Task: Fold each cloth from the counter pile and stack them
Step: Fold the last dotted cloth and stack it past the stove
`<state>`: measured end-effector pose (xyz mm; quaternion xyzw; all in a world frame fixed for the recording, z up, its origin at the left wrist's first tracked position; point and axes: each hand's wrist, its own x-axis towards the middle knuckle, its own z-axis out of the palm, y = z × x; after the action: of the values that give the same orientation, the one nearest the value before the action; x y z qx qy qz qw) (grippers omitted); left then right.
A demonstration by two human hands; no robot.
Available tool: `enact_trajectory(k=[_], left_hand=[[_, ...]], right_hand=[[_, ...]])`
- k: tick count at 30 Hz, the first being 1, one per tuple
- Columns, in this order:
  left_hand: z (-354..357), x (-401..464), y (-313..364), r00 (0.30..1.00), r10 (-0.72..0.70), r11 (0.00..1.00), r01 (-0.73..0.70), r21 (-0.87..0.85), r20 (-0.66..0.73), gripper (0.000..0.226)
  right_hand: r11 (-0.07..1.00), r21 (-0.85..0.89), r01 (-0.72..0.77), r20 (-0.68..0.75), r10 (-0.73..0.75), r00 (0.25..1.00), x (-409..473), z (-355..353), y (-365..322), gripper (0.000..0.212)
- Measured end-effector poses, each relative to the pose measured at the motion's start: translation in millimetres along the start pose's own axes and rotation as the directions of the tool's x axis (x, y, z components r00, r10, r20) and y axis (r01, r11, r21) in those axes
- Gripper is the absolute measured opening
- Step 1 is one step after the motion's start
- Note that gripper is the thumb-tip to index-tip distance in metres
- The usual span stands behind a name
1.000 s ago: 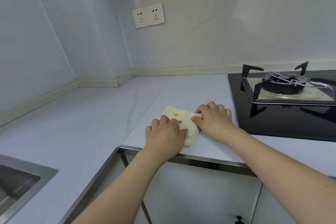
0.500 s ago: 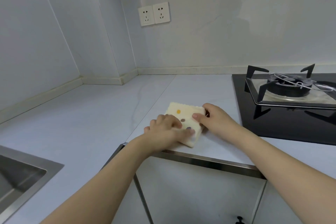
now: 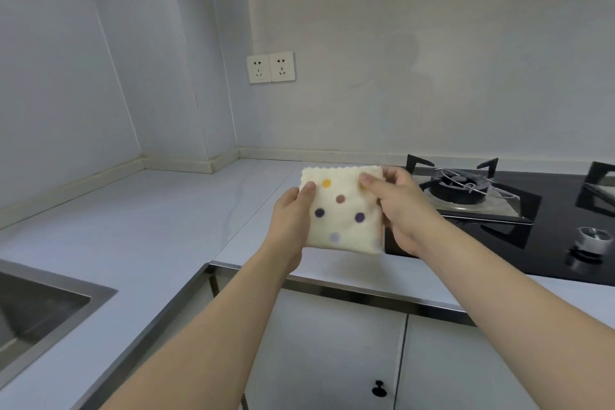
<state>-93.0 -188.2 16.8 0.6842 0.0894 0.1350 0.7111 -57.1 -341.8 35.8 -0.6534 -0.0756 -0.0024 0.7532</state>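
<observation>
Head view looks forward and down, close over the counter (image 3: 139, 226).

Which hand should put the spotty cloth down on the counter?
Probably the left hand. It already grips the folded cloth on the side over bare counter, while the right hand sits beside the stove.

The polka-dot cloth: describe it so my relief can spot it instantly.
Find the black gas hob on the pale counter. Just left of it, the left hand and right hand hold up a folded cream cloth, the only item with coloured dots and a scalloped edge.
</observation>
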Motion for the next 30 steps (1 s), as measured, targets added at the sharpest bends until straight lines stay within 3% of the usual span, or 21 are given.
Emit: enact_trajectory(k=[4, 6, 9, 14, 20, 25, 30], left_hand=[[22.3, 6.5, 3.4, 0.993, 0.115, 0.99, -0.112, 0.09, -0.022, 0.022], [33.2, 23.8, -2.9, 0.99, 0.14, 0.98, -0.136, 0.142, -0.02, 0.02], [48.2, 61.9, -16.4, 0.991, 0.129, 0.974, -0.119, 0.192, -0.037, 0.021], [78.9, 126.5, -8.9, 0.998, 0.036, 0.98, -0.027, 0.195, -0.043, 0.022], [125.0, 144.3, 93.9, 0.992, -0.126, 0.975, 0.126, 0.186, -0.011, 0.019], [172.1, 115.2, 180.9, 0.984, -0.162, 0.953, 0.138, 0.27, 0.072, 0.019], [238.6, 101.3, 208.2, 0.976, -0.134, 0.93, 0.064, 0.361, 0.174, 0.016]], right_hand=[[0.954, -0.13, -0.272, -0.031, 0.27, 0.962, 12.1, -11.0, 7.8, 0.043], [0.952, -0.184, -0.245, -0.115, 0.226, 0.967, 32.0, -15.6, 23.9, 0.045], [0.953, -0.282, -0.112, -0.226, 0.047, 0.973, 71.5, -19.1, 44.4, 0.037], [0.9, -0.432, -0.062, -0.269, -0.063, 0.961, 131.5, -26.2, 33.7, 0.035], [0.943, -0.183, -0.278, -0.319, 0.211, 0.924, 148.5, -51.3, -76.2, 0.036], [0.904, -0.166, -0.393, -0.433, 0.291, 0.853, 128.1, -89.3, -168.4, 0.034], [0.904, -0.12, -0.41, -0.469, 0.312, 0.826, 119.0, -155.7, -207.2, 0.04]])
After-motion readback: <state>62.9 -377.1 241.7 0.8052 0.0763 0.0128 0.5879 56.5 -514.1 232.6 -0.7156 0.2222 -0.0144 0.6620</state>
